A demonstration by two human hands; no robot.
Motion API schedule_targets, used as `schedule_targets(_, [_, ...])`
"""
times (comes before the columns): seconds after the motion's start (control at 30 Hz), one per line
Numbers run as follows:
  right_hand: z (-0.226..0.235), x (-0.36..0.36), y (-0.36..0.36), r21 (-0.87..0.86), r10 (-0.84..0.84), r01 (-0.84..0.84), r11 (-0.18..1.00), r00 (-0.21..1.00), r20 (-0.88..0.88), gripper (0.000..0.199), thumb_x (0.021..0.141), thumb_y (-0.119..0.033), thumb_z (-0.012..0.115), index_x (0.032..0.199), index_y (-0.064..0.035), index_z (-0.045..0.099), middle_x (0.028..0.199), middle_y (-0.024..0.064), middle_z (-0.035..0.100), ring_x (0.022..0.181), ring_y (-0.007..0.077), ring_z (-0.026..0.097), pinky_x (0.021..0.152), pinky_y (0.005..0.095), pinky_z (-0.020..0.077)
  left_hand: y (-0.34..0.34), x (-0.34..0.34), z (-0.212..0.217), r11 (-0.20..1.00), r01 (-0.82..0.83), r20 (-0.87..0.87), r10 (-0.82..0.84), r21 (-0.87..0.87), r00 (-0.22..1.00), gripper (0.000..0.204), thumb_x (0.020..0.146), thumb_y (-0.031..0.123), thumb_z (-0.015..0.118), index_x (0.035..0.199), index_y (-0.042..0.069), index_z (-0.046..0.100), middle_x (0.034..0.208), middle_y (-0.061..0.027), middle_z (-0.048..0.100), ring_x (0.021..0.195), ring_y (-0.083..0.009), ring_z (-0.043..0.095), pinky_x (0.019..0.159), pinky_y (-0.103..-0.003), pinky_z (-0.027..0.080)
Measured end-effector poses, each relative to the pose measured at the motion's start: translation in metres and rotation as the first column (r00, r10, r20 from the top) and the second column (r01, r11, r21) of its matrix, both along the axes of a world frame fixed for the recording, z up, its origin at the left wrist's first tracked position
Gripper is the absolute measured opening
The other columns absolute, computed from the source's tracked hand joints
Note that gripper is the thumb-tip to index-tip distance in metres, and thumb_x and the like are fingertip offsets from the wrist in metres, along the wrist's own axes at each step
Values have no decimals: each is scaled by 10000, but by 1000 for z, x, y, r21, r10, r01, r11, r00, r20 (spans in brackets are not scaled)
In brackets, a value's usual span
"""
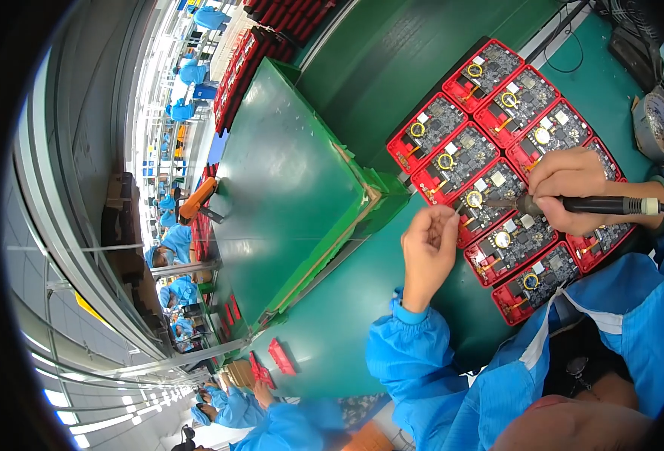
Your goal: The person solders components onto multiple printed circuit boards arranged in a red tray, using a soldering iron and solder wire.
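The right hand (573,188) is closed around a black soldering iron (595,204), its tip on a circuit board (482,201) in a red tray (476,234) on the green worktop (347,331). The left hand (430,252) hovers just beside the tray, fingers curled with fingertips pinched together; what it pinches is too thin to tell.

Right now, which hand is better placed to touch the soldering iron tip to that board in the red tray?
The right hand. It already holds the soldering iron, tip over a circuit board. The left hand is pinched beside it, likely feeding solder.
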State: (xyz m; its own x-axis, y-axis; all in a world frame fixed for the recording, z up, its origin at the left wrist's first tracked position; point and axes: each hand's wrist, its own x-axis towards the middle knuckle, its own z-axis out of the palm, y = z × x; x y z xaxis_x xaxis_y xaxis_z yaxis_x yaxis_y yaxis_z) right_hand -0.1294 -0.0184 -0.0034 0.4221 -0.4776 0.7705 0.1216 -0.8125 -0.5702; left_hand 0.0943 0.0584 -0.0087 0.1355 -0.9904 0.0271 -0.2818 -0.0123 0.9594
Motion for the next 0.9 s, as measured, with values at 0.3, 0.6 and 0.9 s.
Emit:
schedule_targets(0.3, [-2, 2, 2, 51, 36, -34, 998, 998, -58, 41, 645, 10, 586, 665, 8, 551, 698, 98, 561, 508, 199, 550, 432, 271, 429, 16, -5, 3, 991, 71, 421, -15, -117, 907, 64, 746, -27, 635, 802, -22, 605, 719, -57, 544, 542, -68, 461, 467, -201, 364])
schedule_targets(0.6, [-2, 4, 1, 60, 29, -24, 998, 997, -76, 46, 639, 17, 594, 664, 8, 556, 695, 95, 561, 521, 196, 556, 441, 269, 438, 10, -7, -3, 983, 90, 419, -14, -162, 908, 83, 742, -25, 640, 816, -24, 604, 714, -63, 546, 546, -81, 481, 475, -213, 386])
schedule_targets(0.9, [-3, 4, 1, 46, 27, -23, 999, 996, -80, 48, 631, 20, 595, 656, 10, 556, 688, 93, 560, 520, 197, 557, 435, 268, 439, 4, -10, -6, 979, 94, 488, 6, -179, 873, 119, 723, -19, 656, 824, -15, 593, 684, -82, 537, 539, -118, 499, 493, -240, 413])
